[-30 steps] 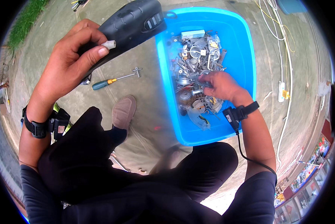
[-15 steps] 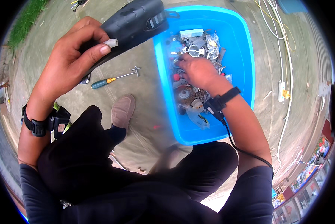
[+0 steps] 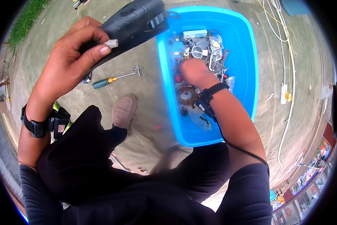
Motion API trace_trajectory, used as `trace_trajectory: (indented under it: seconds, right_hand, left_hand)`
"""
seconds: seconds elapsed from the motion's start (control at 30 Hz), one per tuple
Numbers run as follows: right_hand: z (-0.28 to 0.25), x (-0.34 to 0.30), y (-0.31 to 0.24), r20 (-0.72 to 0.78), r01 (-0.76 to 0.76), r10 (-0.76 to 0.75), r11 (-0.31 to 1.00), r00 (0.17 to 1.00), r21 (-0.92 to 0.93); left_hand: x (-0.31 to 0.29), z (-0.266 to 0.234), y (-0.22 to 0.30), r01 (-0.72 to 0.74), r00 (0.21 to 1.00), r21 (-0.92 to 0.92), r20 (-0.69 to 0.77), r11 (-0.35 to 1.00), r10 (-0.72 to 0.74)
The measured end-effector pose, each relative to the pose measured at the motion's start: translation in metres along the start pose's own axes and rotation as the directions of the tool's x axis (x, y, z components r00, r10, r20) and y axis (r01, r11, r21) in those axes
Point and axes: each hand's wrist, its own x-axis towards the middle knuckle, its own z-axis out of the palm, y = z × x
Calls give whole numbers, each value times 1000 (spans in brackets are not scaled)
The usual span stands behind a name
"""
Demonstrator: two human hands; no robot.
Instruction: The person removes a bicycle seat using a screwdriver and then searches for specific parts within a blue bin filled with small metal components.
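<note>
My left hand point(image 3: 76, 58) is closed round a long black plastic casing point(image 3: 132, 24) with ridges and a small slotted panel. Between its thumb and forefinger it also pinches a short grey-white plastic sleeve point(image 3: 111, 43). My right hand point(image 3: 195, 72) reaches down into the blue tub point(image 3: 239, 80), over a heap of loose hardware. Its fingers are bent downward and hidden from view, so what they touch does not show. Around it lie a metal ring-shaped part point(image 3: 197, 52), a round wire brush-like part point(image 3: 187, 96), a clear plastic bag point(image 3: 202, 122) and a light-blue box point(image 3: 194, 34).
A green-and-yellow-handled screwdriver point(image 3: 104, 83) lies on the ground left of the tub, its tip by a small metal T-shaped piece point(image 3: 138, 70). My shoe point(image 3: 124, 110) is planted nearby. White cables and a power strip point(image 3: 283, 93) run along the right.
My right hand has drawn slightly back and to the left within the tub, its fingers curling out of sight. My left hand keeps its hold on the casing and sleeve.
</note>
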Motion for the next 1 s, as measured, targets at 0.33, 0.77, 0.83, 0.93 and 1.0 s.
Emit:
trace_trajectory:
  seconds: [0.33,0.77,0.83,0.93,1.0]
  right_hand:
    - [-1,18,-30,67,-101,114,980,991,-172]
    - [20,24,-19,-16,-215,214,975,977,-58]
    - [23,23,-12,-42,-195,193,979,980,-52]
    - [30,10,3,-160,-65,41,987,986,-148]
    - [17,-8,3,-373,29,-16,999,928,29]
  left_hand:
    - [-1,-4,-2,34,999,5,30,999,-35]
    - [-5,-10,-2,28,999,-11,-17,1000,-28]
    - [-5,-8,-5,-3,999,-8,-46,1000,3]
    - [-8,-8,-9,-17,998,15,-60,1000,18]
    - [-10,-9,-12,-13,997,26,-70,1000,15]
